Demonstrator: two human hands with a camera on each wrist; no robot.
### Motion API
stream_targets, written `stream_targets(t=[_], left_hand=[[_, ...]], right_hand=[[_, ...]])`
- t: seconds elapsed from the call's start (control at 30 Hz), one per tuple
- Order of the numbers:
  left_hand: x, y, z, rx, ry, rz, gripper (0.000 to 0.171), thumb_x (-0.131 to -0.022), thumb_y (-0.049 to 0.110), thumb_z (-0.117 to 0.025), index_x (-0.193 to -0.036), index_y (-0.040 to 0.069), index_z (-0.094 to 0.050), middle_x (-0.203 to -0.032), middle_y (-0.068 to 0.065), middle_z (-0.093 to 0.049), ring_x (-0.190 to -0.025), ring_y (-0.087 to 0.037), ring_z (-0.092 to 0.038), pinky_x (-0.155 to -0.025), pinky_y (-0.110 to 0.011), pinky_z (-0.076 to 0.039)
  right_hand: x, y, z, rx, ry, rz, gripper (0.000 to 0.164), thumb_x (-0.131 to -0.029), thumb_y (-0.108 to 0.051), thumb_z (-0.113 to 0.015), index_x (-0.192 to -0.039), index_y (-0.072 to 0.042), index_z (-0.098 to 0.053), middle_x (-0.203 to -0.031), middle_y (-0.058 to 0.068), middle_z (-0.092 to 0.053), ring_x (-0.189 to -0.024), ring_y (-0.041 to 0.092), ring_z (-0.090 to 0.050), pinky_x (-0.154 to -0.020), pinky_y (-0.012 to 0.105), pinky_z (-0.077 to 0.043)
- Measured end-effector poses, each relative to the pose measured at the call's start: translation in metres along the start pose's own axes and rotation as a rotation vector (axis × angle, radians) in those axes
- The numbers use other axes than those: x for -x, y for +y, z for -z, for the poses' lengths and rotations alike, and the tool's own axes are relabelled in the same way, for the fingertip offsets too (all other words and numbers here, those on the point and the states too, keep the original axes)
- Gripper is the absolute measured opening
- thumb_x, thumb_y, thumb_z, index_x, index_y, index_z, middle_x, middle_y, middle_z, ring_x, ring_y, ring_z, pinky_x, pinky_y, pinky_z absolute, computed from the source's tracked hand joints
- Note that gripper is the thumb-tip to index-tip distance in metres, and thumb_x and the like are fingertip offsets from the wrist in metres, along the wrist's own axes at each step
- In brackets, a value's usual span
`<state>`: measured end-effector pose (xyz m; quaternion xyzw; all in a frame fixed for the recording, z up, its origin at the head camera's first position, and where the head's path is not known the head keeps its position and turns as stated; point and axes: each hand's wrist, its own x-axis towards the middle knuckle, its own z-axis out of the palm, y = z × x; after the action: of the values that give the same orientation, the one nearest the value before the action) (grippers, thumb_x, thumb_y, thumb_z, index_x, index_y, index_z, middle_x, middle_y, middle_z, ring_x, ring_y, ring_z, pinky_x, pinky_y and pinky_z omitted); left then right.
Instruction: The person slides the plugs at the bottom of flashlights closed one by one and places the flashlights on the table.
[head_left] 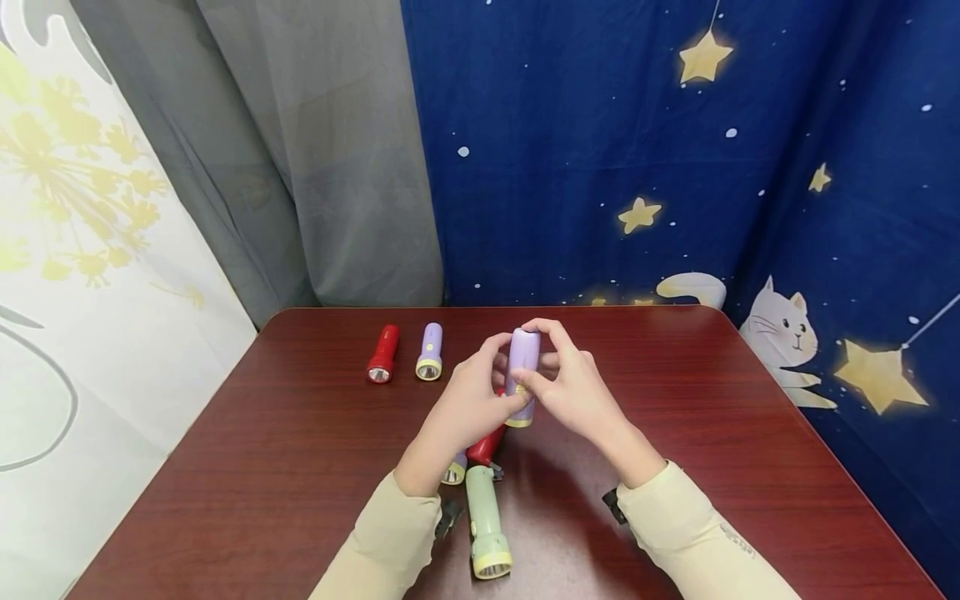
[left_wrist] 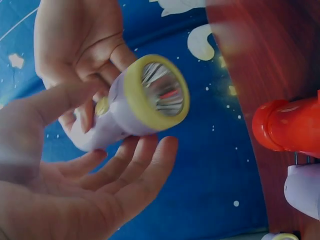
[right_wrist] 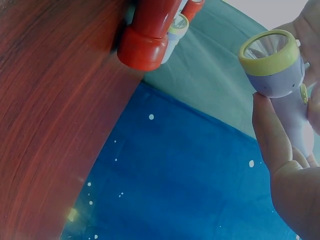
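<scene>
Both hands hold a lilac flashlight (head_left: 522, 354) above the table, its yellow-rimmed lens end pointing down. From the left side, my left hand (head_left: 474, 392) grips it with the thumb near the yellow switch, and the fingers lie behind the body. My right hand (head_left: 581, 390) grips it from the right, forefinger over the top end and thumb on the front. The left wrist view shows the reflector inside the yellow rim (left_wrist: 134, 97). Below the hands, a red flashlight (head_left: 486, 447), another lilac one (head_left: 454, 471) and a pale green one (head_left: 486, 508) lie on the table, partly hidden by the left arm.
Farther back on the dark red wooden table (head_left: 300, 433), a red flashlight (head_left: 386, 350) and a lilac flashlight (head_left: 431, 346) lie side by side, lenses toward me. Behind the table hang a grey curtain (head_left: 352, 167) and a blue starry curtain (head_left: 555, 167).
</scene>
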<state>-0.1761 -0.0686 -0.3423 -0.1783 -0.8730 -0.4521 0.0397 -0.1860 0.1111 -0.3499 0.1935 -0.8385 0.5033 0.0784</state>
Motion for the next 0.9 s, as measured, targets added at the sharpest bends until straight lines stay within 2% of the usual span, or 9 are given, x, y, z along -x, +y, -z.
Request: stream_targets(t=[0.2,0.33,0.47,0.63,0.77,0.9], left_hand=[[0.000,0.004,-0.008,-0.098,0.099,-0.044,0.067,-0.087,0.011,-0.078,-0.148,0.003,-0.054,-0.111,-0.010,-0.070,-0.088,-0.018,-0.066,-0.078,-0.032,-0.058],[0.000,0.006,-0.009,-0.138,0.138,-0.051,0.064,-0.088,0.013,-0.079,-0.147,0.004,-0.056,-0.108,-0.009,-0.070,-0.085,-0.018,-0.064,-0.075,-0.030,-0.056],[0.000,0.007,-0.009,-0.144,0.139,-0.034,0.062,-0.090,0.016,-0.080,-0.146,0.006,-0.058,-0.106,-0.007,-0.071,-0.085,-0.016,-0.063,-0.074,-0.030,-0.056],[-0.005,0.005,-0.008,-0.119,0.122,0.014,0.064,-0.089,0.018,-0.081,-0.148,0.006,-0.058,-0.109,-0.009,-0.074,-0.088,-0.018,-0.069,-0.079,-0.036,-0.062],[-0.015,-0.001,-0.007,-0.124,0.121,0.049,0.062,-0.089,0.017,-0.081,-0.147,0.005,-0.060,-0.111,-0.012,-0.077,-0.090,-0.021,-0.073,-0.082,-0.039,-0.064],[-0.029,-0.009,-0.002,-0.134,0.122,0.099,0.063,-0.090,0.018,-0.082,-0.147,0.005,-0.059,-0.113,-0.015,-0.077,-0.092,-0.024,-0.074,-0.083,-0.040,-0.066]], right_hand=[[0.000,0.001,0.001,0.004,0.011,-0.011,0.060,-0.096,-0.017,-0.081,-0.146,-0.025,-0.049,-0.125,0.023,-0.076,-0.115,0.032,-0.078,-0.087,0.049,-0.066],[0.000,0.001,0.002,-0.002,0.012,-0.015,0.061,-0.095,-0.020,-0.082,-0.147,-0.023,-0.049,-0.121,0.022,-0.078,-0.111,0.032,-0.079,-0.087,0.049,-0.066],[-0.001,0.002,0.002,-0.022,0.001,-0.032,0.064,-0.096,-0.022,-0.081,-0.150,-0.023,-0.047,-0.119,0.022,-0.079,-0.109,0.034,-0.080,-0.090,0.051,-0.066],[-0.002,0.004,0.004,-0.064,-0.048,-0.109,0.069,-0.101,-0.021,-0.074,-0.159,-0.023,-0.037,-0.127,0.024,-0.076,-0.110,0.034,-0.079,-0.093,0.050,-0.065],[-0.003,0.007,0.003,-0.111,-0.108,-0.194,0.073,-0.105,-0.023,-0.067,-0.166,-0.018,-0.026,-0.134,0.026,-0.071,-0.107,0.032,-0.080,-0.092,0.049,-0.065],[-0.002,0.010,0.001,-0.116,-0.154,-0.255,0.078,-0.106,-0.024,-0.067,-0.168,-0.017,-0.020,-0.134,0.024,-0.072,-0.103,0.027,-0.080,-0.088,0.046,-0.067]])
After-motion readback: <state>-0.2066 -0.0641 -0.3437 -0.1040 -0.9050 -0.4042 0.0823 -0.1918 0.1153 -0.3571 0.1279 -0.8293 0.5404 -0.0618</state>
